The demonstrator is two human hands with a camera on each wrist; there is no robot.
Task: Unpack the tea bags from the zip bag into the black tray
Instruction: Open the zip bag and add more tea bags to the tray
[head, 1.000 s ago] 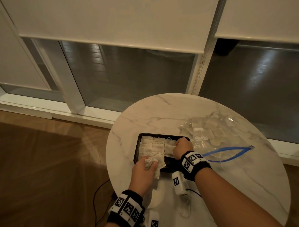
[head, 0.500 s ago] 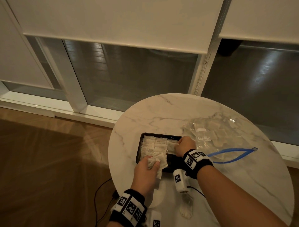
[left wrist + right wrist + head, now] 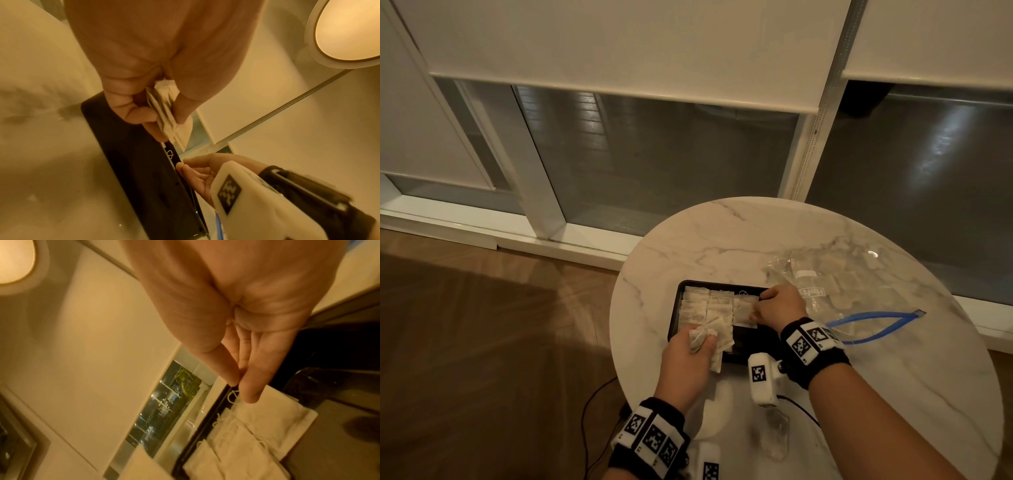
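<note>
On the round marble table the black tray (image 3: 722, 284) holds rows of pale tea bags (image 3: 709, 306). My left hand (image 3: 700, 341) hovers over the tray's near left corner and grips a bunch of tea bags (image 3: 719, 337); the left wrist view shows that bunch (image 3: 170, 123) pinched between thumb and fingers (image 3: 162, 116). My right hand (image 3: 756, 308) reaches over the tray's right part. Its straight fingertips (image 3: 251, 394) touch a tea bag (image 3: 277, 415) lying by the tray rim (image 3: 195, 441). The clear zip bag (image 3: 835, 284) with a blue zip lies open to the right, with more tea bags inside.
The marble table (image 3: 893, 394) stands close to a glass window wall with lowered blinds. Its left edge runs just beside the tray, above a wooden floor with a black cable (image 3: 589, 411). The tray's near right part shows bare black bottom.
My right hand has uncurled and reached left inside the tray, its fingertips now on a tea bag. My left hand has kept its hold on the bunch, staying near the tray's front corner.
</note>
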